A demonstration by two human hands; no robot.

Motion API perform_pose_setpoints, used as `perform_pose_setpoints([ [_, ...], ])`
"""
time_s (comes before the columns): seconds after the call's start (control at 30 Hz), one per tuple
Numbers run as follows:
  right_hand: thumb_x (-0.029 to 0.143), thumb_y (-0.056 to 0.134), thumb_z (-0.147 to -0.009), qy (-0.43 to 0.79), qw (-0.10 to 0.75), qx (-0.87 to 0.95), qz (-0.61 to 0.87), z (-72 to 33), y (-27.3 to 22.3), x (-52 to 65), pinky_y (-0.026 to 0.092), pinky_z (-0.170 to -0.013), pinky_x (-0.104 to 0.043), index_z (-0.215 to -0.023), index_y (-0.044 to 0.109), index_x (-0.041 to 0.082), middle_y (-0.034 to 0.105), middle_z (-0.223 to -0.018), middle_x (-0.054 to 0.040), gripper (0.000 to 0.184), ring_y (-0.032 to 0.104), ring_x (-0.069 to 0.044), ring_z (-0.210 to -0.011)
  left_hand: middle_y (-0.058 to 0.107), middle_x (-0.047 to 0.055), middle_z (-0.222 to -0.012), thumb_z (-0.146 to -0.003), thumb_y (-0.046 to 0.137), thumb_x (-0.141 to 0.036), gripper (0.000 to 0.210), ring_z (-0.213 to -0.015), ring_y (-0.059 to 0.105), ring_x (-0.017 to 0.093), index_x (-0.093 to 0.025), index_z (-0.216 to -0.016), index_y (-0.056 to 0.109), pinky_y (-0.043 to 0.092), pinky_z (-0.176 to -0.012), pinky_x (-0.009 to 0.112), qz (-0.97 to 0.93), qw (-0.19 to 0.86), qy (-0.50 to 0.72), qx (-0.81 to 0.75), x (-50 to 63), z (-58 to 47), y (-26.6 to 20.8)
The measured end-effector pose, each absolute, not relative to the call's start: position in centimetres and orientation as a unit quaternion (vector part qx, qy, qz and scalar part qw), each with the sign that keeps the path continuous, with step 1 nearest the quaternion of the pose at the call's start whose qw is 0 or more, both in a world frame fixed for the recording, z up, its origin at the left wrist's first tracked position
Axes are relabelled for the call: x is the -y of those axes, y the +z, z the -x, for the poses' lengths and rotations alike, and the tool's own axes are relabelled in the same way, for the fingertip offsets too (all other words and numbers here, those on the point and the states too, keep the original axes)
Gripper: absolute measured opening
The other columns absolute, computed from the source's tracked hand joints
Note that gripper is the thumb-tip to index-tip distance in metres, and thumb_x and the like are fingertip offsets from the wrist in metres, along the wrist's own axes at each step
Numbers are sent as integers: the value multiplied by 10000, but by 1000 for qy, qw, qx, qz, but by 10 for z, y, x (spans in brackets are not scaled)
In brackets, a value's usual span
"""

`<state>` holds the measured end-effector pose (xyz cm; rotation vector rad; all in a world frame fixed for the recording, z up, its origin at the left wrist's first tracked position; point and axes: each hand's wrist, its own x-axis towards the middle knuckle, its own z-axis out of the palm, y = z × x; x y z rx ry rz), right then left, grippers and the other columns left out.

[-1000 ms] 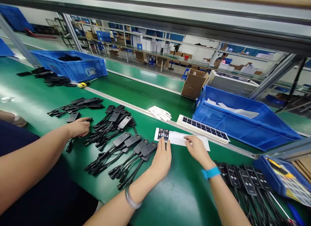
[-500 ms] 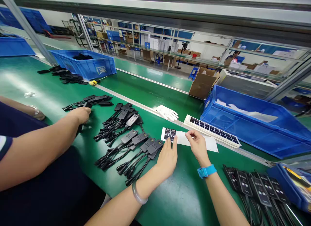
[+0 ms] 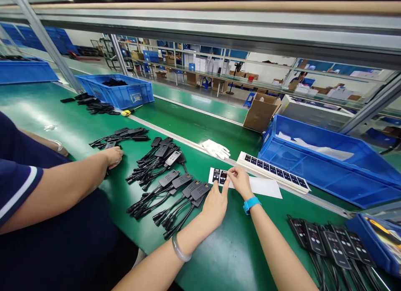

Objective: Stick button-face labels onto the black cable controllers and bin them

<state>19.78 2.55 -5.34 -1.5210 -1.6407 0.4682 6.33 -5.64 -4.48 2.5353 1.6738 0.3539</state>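
Observation:
A white label sheet (image 3: 266, 188) lies on the green bench, with two black stickers (image 3: 216, 175) at its left end and bare backing to the right. My left hand (image 3: 215, 205) rests at the sheet's lower edge, fingers stretched out and the tips just below the stickers. The fingers of my right hand (image 3: 240, 181) are pinched together at the edge of the right-hand sticker (image 3: 223, 177). To the left of my left hand lie black cabled controllers (image 3: 181, 180) in rows. More controllers, with labelled faces (image 3: 337, 247), lie at the lower right.
A stack of label sheets (image 3: 272, 172) and a white glove (image 3: 216, 149) lie behind the sheet. Blue bins stand at the back right (image 3: 313, 165) and back left (image 3: 138, 94). A co-worker's hand (image 3: 114, 156) is among controllers at left. A blue box (image 3: 372, 241) sits at far right.
My right hand has moved left along the sheet, from above the bare backing to the right-hand sticker. My left hand stays at the sheet. The view has tilted up slightly.

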Motion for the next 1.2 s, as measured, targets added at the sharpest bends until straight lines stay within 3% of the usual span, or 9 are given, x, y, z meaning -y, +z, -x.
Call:
perform_pose_setpoints([
  [0.3,440,505,-800,209,517,593,581,-204,-46,-4,435,-628,-315,-745,569,196,604,-758,-43,258,548,-196,-719,397,262,-1290,-703,454,79,787,-995,620,272,-140,-1416,204,504,-829,380,-821,60,125,-553,56,-64,-43],
  [0.43,460,481,-837,209,576,526,590,-214,-30,16,456,-616,-306,-823,532,197,567,-762,-22,269,526,-170,-685,368,269,-1342,-667,485,92,796,-1089,567,297,-127,-1399,263,496,-845,379,-826,69,140,-542,61,-60,-32],
  [0.6,426,565,-836,224,593,497,592,-236,-10,73,443,-617,-286,-842,556,198,576,-739,-2,227,532,-137,-627,571,218,-1064,-778,438,25,595,-991,573,321,-33,-1363,350,476,-794,437,-792,-45,83,-603,67,-27,-1],
  [0.7,409,605,-828,245,606,466,596,-248,-12,107,428,-616,-273,-837,571,198,574,-691,9,214,536,-131,-625,599,192,-914,-813,467,-52,484,-896,603,322,19,-1290,427,468,-767,433,-783,-37,17,-620,67,-5,12],
  [0.77,397,639,-812,269,620,432,597,-253,-18,123,421,-618,-262,-830,585,196,570,-672,16,209,530,-121,-621,577,172,-922,-864,439,-139,398,-799,621,286,-10,-1239,471,476,-696,394,-785,-6,22,-619,68,2,21],
  [0.87,382,695,-770,301,644,382,591,-257,-26,136,416,-605,-251,-829,597,193,577,-681,20,220,519,-109,-605,521,120,-1001,-909,385,-279,365,-727,604,217,-123,-1229,463,459,-623,336,-792,98,123,-590,74,-3,33],
  [0.97,372,724,-738,314,659,349,588,-259,-29,143,415,-579,-257,-928,625,195,576,-692,19,278,514,-114,-594,522,45,-957,-859,496,-373,315,-727,561,159,-202,-1123,505,440,-645,290,-774,343,237,-477,77,-27,31],
  [1.1,369,715,-742,294,656,352,599,-263,-23,150,420,-575,-276,-965,659,189,573,-715,-1,292,513,-132,-614,456,-38,-704,-761,636,-446,348,-541,445,67,-155,-898,504,388,-543,221,-533,737,233,-344,79,-66,0],
  [1.2,356,707,-752,277,648,373,603,-266,-17,156,423,-579,-274,-864,655,208,552,-693,3,193,509,-136,-620,473,-35,-720,-685,720,-445,417,-592,493,61,-148,-873,496,431,-617,226,-391,827,238,-326,84,-83,-22],
])
